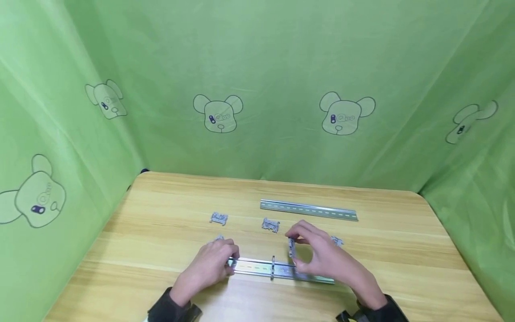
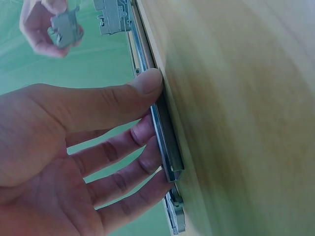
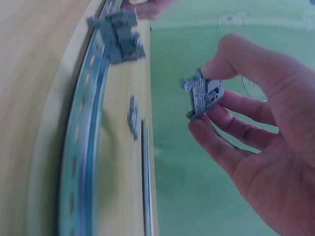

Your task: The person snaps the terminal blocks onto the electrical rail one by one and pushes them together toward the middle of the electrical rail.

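Note:
A slotted metal DIN rail [image 1: 253, 267] lies across the near part of the table, with one grey terminal block [image 1: 273, 268] standing upright on it near the middle. My left hand [image 1: 211, 264] grips the rail's left end, thumb on the near edge and fingers on the far edge, as the left wrist view [image 2: 165, 132] also shows. Just right of the mounted block, my right hand [image 1: 322, 254] pinches a second grey terminal block [image 3: 204, 93] between thumb and fingertips. That block is held above the rail, apart from it.
Another DIN rail [image 1: 309, 209] lies toward the back. Loose terminal blocks lie on the wooden table [image 1: 169, 201]: one at the left [image 1: 219, 218], one in the middle [image 1: 270, 225], one partly behind the right hand [image 1: 337, 241], one behind the left hand [image 1: 218, 238]. Green cloth [image 1: 277, 147] hangs around.

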Available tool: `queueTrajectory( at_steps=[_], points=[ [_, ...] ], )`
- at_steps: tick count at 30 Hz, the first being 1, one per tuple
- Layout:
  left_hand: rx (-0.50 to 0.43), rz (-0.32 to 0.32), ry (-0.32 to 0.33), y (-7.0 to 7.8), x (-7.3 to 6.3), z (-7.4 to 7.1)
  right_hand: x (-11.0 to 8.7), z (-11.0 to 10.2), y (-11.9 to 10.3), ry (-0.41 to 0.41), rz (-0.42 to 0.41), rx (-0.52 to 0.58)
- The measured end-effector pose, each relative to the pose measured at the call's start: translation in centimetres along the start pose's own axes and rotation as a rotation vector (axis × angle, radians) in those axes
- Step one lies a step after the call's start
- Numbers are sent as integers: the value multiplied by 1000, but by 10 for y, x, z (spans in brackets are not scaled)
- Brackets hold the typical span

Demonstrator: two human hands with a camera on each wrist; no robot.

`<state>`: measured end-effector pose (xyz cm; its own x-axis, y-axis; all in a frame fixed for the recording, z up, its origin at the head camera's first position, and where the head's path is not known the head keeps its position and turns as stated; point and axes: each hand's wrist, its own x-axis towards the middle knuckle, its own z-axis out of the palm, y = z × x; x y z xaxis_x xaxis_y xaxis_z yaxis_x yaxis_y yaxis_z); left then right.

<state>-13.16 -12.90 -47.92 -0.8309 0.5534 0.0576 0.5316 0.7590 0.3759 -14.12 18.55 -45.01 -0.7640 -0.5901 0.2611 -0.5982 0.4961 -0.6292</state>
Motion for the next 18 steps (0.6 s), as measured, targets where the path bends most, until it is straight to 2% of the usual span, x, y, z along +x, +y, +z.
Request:
queueTrajectory(
  at_steps=[7,12,15,18],
  points=[
    [-6,-4,-5,-1,1,0,-31,-12,16,53,39,43],
    [-6,-7,-5,-2,2,1,-50,-22,28,88,50,-15],
    [-8,-8,-9,-2,1,1,-60,-25,35,74,43,-6],
    [-3,-10,-9,-2,1,1,-66,-28,41,33,57,52]
  ],
)
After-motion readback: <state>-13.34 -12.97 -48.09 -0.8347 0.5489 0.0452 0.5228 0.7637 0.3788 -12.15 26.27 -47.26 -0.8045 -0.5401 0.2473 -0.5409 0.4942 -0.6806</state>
